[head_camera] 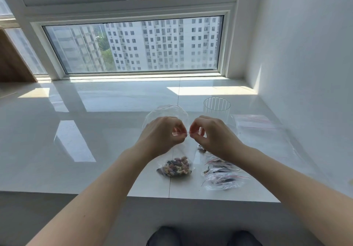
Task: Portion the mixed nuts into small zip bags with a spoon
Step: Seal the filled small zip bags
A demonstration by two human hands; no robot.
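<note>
Pinching the red zip strip, left hand [162, 134] and right hand [207, 134] are hanging raised side by side, fingers curled, thumbs clamped on the small zip bag [176, 166]. Mixed nuts [177, 166] are sagging below the grip, touching the sill [76, 131]. Filled bags [221, 175] are lying just right, near the front edge; a ribbed glass [217, 107] is standing behind.

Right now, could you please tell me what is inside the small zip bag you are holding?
Mixed nuts sit bunched at the bottom of the small zip bag. Both hands, left and right, pinch its red zip strip, covering most of the top edge.
</note>
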